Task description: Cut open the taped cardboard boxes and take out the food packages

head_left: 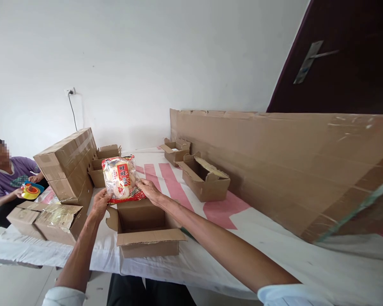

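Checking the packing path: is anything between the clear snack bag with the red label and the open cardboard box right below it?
Nothing visible. Left hand and right hand hold the clear red-labelled snack bag above the open brown cardboard box, whose flaps are folded outward.

Makeshift packing room, cardboard boxes (67, 165) stacked on cloth-covered table (274, 255), bare wall

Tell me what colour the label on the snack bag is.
Red with white characters, on the clear snack bag; the head view shows it.

Clear snack bag (121, 178), red label, upright above open box (143, 227).
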A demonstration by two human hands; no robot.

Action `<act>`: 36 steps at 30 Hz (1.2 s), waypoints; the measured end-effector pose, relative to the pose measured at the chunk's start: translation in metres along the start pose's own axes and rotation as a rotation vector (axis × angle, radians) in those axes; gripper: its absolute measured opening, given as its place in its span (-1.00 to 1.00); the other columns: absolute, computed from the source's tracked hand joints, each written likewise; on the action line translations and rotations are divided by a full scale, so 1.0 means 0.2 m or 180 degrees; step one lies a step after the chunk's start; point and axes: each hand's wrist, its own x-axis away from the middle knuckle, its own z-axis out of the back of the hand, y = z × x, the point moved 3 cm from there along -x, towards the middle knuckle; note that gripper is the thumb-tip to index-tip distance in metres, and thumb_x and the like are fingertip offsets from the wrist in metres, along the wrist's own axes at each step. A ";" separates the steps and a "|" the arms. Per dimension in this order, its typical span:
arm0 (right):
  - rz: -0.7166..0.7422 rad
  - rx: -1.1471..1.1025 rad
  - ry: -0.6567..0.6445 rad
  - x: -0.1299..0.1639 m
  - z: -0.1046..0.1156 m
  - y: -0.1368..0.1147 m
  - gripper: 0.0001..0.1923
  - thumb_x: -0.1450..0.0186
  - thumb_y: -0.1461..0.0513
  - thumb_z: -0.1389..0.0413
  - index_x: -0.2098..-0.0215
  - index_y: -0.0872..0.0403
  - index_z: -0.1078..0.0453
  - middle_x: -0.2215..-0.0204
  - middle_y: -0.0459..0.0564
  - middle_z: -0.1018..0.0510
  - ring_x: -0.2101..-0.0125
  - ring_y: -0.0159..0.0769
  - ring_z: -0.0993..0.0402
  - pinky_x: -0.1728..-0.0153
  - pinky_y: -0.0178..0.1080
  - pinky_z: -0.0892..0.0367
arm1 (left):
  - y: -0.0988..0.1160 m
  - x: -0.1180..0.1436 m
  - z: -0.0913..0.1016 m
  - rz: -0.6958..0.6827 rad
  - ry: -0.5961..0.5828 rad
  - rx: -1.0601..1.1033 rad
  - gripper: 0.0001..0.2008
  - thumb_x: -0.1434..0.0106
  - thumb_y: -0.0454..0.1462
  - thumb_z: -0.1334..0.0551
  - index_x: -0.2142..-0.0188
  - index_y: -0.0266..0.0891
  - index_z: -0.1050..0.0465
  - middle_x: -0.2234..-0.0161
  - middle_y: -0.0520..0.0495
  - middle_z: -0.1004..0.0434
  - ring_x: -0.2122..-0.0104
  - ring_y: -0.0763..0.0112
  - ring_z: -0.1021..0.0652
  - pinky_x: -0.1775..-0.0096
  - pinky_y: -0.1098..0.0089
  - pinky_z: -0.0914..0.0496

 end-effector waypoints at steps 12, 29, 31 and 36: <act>0.0155 -0.0397 -0.0167 0.04 -0.01 -0.18 -0.38 -0.10 -0.32 -0.33 0.22 -0.01 -0.59 0.28 -0.08 -0.71 0.21 -0.12 -0.58 0.08 -0.09 -0.47 | 0.15 0.02 -0.05 -0.0282 -0.0088 0.0011 -0.41 0.10 -0.04 -0.67 0.13 -0.27 -0.68 0.30 -0.10 -0.76 0.31 0.22 -0.71 0.15 0.28 -0.55; 0.0213 -0.0559 -0.0338 0.10 0.02 -0.19 -0.32 -0.12 -0.33 -0.35 0.09 -0.01 -0.66 0.15 -0.01 -0.76 0.03 0.01 -0.62 -0.08 0.02 -0.47 | 0.13 0.06 -0.08 -0.0294 -0.0094 0.0040 -0.39 0.08 0.00 -0.67 0.10 -0.25 -0.67 0.30 -0.12 -0.77 0.29 0.17 -0.72 0.15 0.24 -0.57; 0.0200 -0.0562 -0.0353 0.10 0.03 -0.18 -0.32 -0.13 -0.32 -0.35 0.08 0.00 -0.66 0.13 0.00 -0.76 0.00 0.01 -0.62 -0.12 0.04 -0.46 | 0.12 0.06 -0.08 -0.0269 -0.0080 0.0035 -0.38 0.09 0.00 -0.67 0.10 -0.25 -0.66 0.31 -0.10 -0.77 0.31 0.19 -0.72 0.18 0.26 -0.57; 0.0164 -0.0571 -0.0410 0.10 0.03 -0.17 -0.33 -0.16 -0.31 -0.34 0.05 0.00 -0.65 0.09 0.01 -0.75 -0.06 0.03 -0.61 -0.14 0.05 -0.45 | 0.12 0.08 -0.08 -0.0230 -0.0064 0.0033 -0.37 0.10 0.00 -0.68 0.11 -0.26 -0.66 0.31 -0.09 -0.77 0.36 0.24 -0.71 0.20 0.29 -0.56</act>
